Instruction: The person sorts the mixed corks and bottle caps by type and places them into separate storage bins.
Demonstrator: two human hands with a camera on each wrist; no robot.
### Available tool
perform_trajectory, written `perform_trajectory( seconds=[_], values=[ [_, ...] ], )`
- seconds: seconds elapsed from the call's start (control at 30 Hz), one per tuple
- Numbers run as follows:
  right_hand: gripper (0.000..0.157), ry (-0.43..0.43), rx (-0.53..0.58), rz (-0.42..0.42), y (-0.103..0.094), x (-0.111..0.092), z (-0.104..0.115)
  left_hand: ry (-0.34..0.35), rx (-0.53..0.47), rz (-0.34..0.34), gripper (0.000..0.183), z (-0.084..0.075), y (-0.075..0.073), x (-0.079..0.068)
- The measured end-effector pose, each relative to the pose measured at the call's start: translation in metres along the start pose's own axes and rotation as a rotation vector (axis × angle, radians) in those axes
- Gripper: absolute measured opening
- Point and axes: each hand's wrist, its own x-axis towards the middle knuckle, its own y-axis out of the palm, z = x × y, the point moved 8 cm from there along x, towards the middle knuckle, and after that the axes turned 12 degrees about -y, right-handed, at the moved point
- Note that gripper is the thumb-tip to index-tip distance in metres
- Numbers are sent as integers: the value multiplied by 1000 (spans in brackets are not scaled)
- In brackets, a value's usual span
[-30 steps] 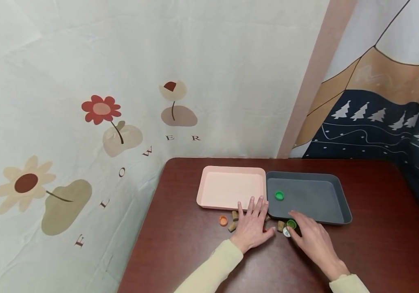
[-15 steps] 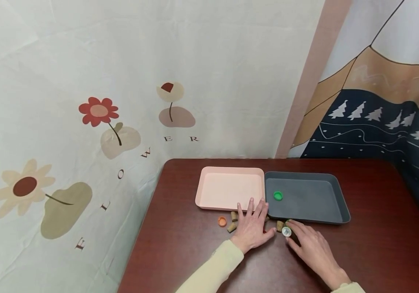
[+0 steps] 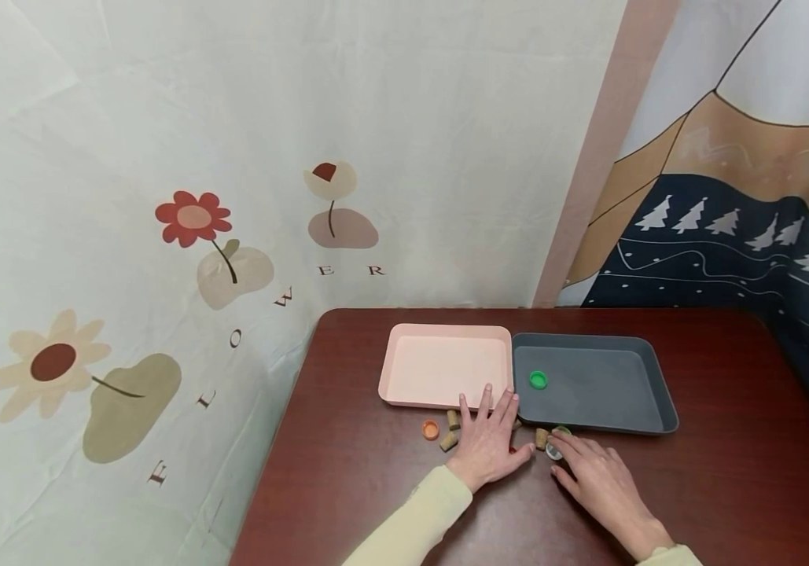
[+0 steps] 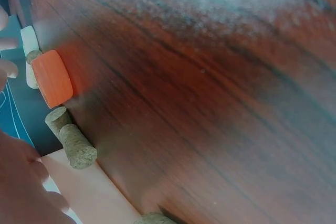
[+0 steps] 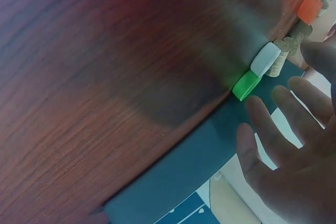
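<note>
My left hand (image 3: 487,440) lies with fingers spread at the near edge of the pink tray (image 3: 446,326), fingertips overlapping its rim. A red-orange bottle cap (image 4: 52,78) and several corks (image 4: 79,147) are by it in the left wrist view; in the head view the palm mostly hides the cap. My right hand (image 3: 604,481) has loosely bent, parted fingers over a white bottle cap (image 5: 266,59) and a green bottle cap (image 5: 246,85), which sit side by side. Its fingertips partly cover both in the head view, and nothing is held. A cork (image 3: 542,439) is just left of the white cap.
The dark grey tray (image 3: 648,377) adjoins the pink one and holds another green cap (image 3: 538,380). An orange cap (image 3: 430,430) and two corks (image 3: 450,440) lie left of my left hand. A printed cloth (image 3: 446,157) hangs behind the brown table (image 3: 347,369).
My right hand's fingertips have shifted slightly left and nearer, from above the green cap to over the white cap. My left hand stays where it was.
</note>
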Motion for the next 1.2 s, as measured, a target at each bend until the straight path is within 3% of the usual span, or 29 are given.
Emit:
perform_trajectory(
  seconds=[0.67, 1.2],
  values=[
    [47, 9, -37, 57, 12, -1, 0, -2, -9, 8, 83, 0, 4, 0],
    [36, -83, -75, 20, 10, -1, 8, 2, -13, 11, 84, 2, 1, -1]
  ],
)
